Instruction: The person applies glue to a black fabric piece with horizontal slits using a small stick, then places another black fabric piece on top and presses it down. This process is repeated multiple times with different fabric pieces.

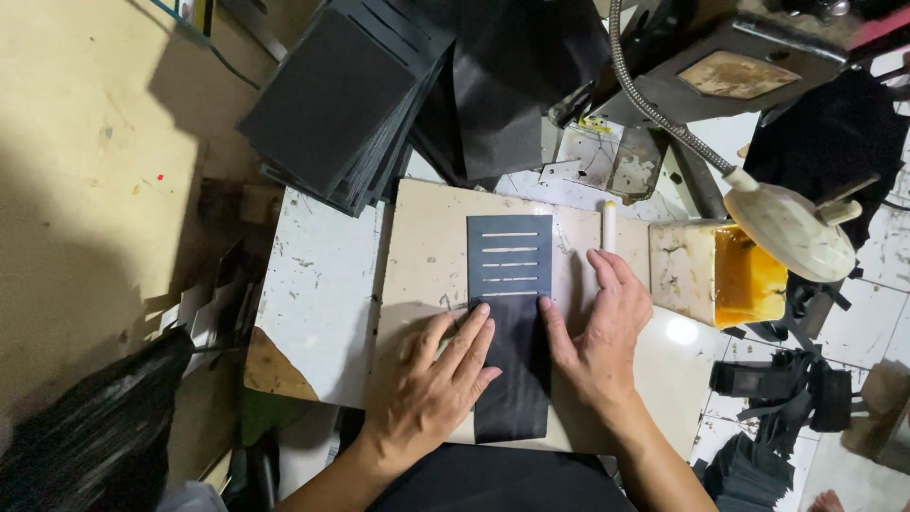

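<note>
We are pressing down with both hands flat — our left hand [431,379] is spreading its fingers wide over the lower left part of a long dark strip of thin sheet material [513,370], and our right hand [599,337] is lying open along the strip's right edge, gripping nothing. Neither hand is closing on anything; both are resting palm-down.

The strip is lying on a pale cream rectangular work board [427,246], and its upper end is meeting a dark blue-grey card panel cut with five thin horizontal slots [510,254]. Whether the strip is lying over or under that panel we cannot tell. By our judgement we are smoothing and lining up the two pieces, so the next move is calling for even pressure and straight edges before anything lifts.

Beyond the board's far edge a big stack of dark flat sheets [332,104] is leaning. Just right of the board a small white stick [609,226] is lying, then a stained cream tub holding orange-yellow paste [730,275]. Above the tub a cream lamp head on a metal gooseneck [791,228] is hanging — well right of the board.
</note>
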